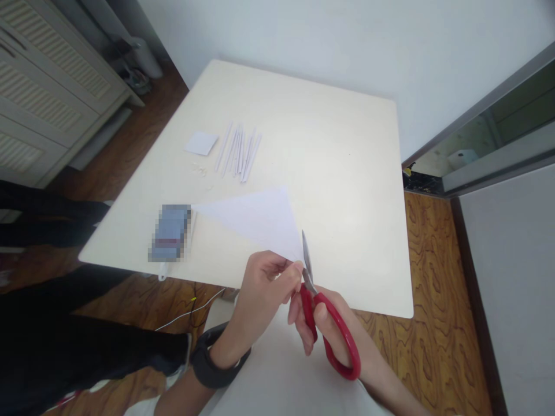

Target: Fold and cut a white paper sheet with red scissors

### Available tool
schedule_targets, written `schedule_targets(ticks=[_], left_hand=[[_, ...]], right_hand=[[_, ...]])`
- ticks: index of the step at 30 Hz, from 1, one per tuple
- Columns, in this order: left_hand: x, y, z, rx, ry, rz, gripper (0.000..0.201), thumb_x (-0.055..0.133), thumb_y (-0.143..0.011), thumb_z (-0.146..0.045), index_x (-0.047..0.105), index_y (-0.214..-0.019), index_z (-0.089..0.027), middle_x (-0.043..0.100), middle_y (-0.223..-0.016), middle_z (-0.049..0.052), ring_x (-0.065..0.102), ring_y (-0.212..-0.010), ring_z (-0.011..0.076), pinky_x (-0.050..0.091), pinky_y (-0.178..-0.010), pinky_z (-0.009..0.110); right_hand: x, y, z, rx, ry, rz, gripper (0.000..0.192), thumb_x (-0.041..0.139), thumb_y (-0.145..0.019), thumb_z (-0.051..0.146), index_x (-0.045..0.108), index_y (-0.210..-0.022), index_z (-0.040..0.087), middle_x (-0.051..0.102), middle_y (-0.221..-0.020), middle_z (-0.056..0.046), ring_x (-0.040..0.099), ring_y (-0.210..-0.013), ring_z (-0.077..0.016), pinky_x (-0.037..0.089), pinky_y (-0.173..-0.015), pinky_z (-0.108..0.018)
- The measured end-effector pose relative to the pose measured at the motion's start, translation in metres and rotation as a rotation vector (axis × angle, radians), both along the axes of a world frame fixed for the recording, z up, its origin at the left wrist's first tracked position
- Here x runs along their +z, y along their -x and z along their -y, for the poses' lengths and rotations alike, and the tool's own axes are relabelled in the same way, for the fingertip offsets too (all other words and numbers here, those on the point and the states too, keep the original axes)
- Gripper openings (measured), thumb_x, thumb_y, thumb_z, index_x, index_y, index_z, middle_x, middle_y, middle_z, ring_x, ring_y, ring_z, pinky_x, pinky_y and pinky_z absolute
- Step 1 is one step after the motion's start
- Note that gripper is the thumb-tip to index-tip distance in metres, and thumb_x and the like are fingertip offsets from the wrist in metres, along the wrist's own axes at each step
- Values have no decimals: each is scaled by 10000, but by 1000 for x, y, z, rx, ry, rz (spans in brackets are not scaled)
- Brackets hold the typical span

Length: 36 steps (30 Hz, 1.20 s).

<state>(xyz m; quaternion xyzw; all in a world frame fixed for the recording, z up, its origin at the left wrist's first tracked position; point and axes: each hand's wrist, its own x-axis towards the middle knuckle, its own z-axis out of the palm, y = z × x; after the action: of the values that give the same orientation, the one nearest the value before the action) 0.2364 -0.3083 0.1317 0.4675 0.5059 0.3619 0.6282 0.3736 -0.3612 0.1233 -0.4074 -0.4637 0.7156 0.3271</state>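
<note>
My left hand (271, 283) pinches the near corner of a white paper triangle (260, 216), which reaches out over the table toward the left. In my right hand (332, 323) is a pair of scissors with red handles (353, 352), the fingers through the loops. The metal blades point away from me, close to the paper's right edge beside my left fingertips. Whether the paper lies between the blades is hard to make out.
On the white table (347, 173) lie several thin rolled paper sticks (238, 153), a small white paper square (202, 143) and tiny scraps (199, 169). A blurred-out phone-like object (170, 233) is near the left edge. A person's dark-clothed legs (108, 341) are at the left.
</note>
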Motion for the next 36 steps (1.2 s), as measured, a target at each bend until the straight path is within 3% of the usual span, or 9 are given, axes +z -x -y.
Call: schedule_targets(ticks=[7, 15, 20, 27, 36], left_hand=[[-2, -6, 0, -81, 48, 27, 433, 481, -821, -187, 445, -390, -168, 428, -319, -49, 429, -323, 71, 300, -377, 209], [-2, -7, 0, -101, 75, 18, 456, 478, -853, -209, 466, -400, -164, 451, -336, -39, 440, -331, 74, 321, -371, 206], [-1, -7, 1, -118, 85, 19, 466, 475, -864, -231, 459, -402, -169, 443, -320, -46, 457, -304, 79, 303, -359, 208], [0, -7, 0, -137, 50, -16, 470, 456, -865, -197, 441, -397, -170, 419, -306, -50, 440, -309, 77, 287, -377, 221], [-1, -3, 4, -130, -53, -65, 449, 478, -859, -218, 475, -413, -171, 495, -365, -26, 475, -399, 94, 317, -423, 228]], right_hand=[[7, -8, -2, -34, -88, 77, 448, 249, -963, 519, 552, -950, 189, 465, -679, 5, 446, -598, -138, 391, -586, -258], [10, -8, -6, -16, -38, 5, 588, 200, -892, 659, 537, -931, 178, 409, -619, 28, 420, -514, -129, 380, -542, -270], [9, -6, -3, -35, -13, -22, 564, 201, -916, 624, 549, -932, 181, 405, -596, 31, 395, -498, -126, 380, -538, -272], [2, -6, 3, -64, 8, -80, 510, 253, -943, 568, 568, -924, 168, 393, -556, 48, 372, -455, -101, 345, -493, -243], [-3, -8, 3, -50, -30, 26, 541, 264, -904, 638, 535, -875, 170, 418, -578, 34, 415, -489, -111, 379, -505, -240]])
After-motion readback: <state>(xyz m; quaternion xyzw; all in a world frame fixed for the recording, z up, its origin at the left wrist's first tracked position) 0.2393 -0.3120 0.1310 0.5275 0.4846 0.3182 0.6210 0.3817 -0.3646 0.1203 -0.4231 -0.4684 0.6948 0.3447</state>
